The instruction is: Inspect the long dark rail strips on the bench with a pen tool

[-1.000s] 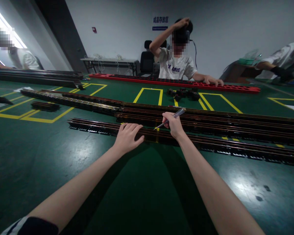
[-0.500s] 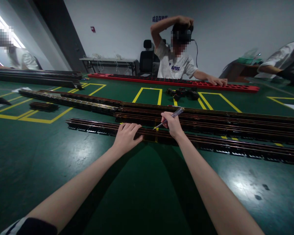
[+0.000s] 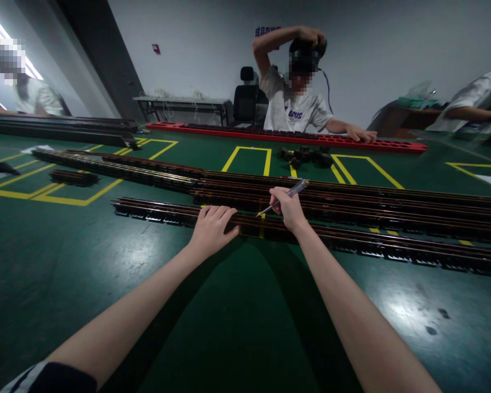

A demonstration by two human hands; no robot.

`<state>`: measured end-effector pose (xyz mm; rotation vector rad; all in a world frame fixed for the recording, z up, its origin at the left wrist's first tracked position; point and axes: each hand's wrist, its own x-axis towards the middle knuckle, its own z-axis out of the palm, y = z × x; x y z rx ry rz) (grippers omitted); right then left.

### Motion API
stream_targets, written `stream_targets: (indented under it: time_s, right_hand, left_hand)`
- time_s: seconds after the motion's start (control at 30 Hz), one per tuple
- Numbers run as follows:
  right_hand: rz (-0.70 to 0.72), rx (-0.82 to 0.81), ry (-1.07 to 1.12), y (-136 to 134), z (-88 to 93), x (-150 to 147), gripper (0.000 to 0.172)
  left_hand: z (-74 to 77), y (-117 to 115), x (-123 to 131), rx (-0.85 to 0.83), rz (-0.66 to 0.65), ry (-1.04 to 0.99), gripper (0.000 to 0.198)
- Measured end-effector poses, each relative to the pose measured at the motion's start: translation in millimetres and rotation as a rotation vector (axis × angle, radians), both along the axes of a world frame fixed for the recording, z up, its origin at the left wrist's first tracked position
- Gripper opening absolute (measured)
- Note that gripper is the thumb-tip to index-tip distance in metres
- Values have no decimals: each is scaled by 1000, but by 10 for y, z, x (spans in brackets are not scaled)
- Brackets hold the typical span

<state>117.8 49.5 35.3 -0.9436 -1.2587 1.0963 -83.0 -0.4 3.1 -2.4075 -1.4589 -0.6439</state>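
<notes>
A long dark slotted rail (image 3: 343, 237) with thin coppery edges lies crosswise on the green table in front of me. My left hand (image 3: 213, 230) is closed over it, fingers across the top and thumb along the near side. In my right hand (image 3: 288, 209) is a slim screwdriver (image 3: 297, 188) with a see-through handle, gripped like a pen. Its shaft slants down to the left, and the tip is at the rail's upper face, just right of my left hand. Whether the tip touches the rail, I cannot tell.
Beyond lies a bundle of similar dark rails (image 3: 159, 177), with a short piece (image 3: 74, 177) at left. A co-worker (image 3: 297, 112) sits opposite, one hand on a long red frame (image 3: 396, 146). Small black parts (image 3: 305, 156) lie before it. Other people are at both sides.
My hands and the screwdriver have stayed put. Across the table, the red frame has shifted slightly left under the co-worker's hand. The person at far right has drawn an arm back.
</notes>
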Motion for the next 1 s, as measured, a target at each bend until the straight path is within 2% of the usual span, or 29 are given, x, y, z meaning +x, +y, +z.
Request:
stream_targets:
  time_s: [1.0]
  right_hand:
    - [-8, -17, -11, -2, 1, -5, 32]
  left_hand:
    - [-13, -1, -2, 15, -4, -7, 30]
